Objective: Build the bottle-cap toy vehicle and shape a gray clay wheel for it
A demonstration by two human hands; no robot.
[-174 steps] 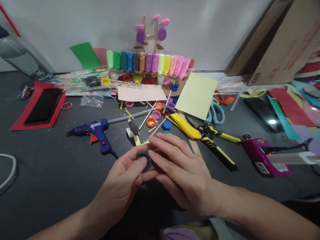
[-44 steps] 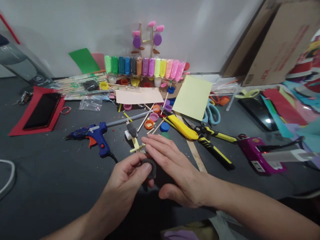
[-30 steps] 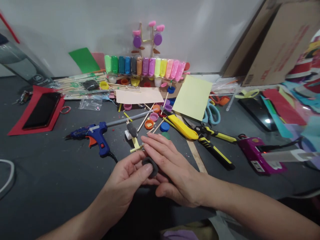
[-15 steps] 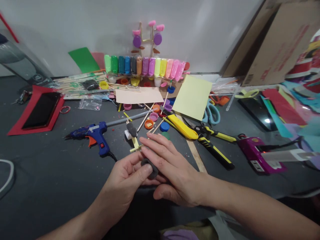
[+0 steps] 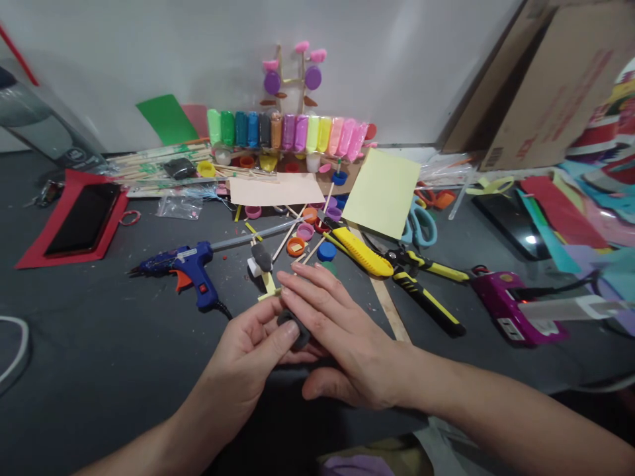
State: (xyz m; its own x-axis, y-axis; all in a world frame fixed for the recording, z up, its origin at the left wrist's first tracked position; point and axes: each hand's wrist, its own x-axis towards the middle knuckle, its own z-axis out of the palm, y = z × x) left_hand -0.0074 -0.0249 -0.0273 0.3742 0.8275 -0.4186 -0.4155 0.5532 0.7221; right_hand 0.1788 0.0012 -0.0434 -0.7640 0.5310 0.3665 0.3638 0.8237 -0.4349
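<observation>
My left hand (image 5: 253,347) holds a dark grey clay piece (image 5: 299,332) between its thumb and fingers, near the front edge of the table. Over that hand's fingers lies my right hand (image 5: 347,337), its fingers stretched out together and its thumb apart; the palm faces down beside the clay. Just beyond my fingertips is a small pale yellow stick piece (image 5: 268,284) with a dark grey lump (image 5: 261,256) at its top and a white bit (image 5: 253,267) beside it. My right fingers hide part of the clay.
A blue glue gun (image 5: 198,268) lies at the left. Beyond my hands are bottle caps (image 5: 326,251), a yellow cutter (image 5: 362,251) and pliers (image 5: 429,304). Clay packets (image 5: 288,131) line the back. A purple power strip (image 5: 510,307) sits at the right.
The dark clay piece has shifted slightly to the left and up under my left thumb. My right hand has barely moved.
</observation>
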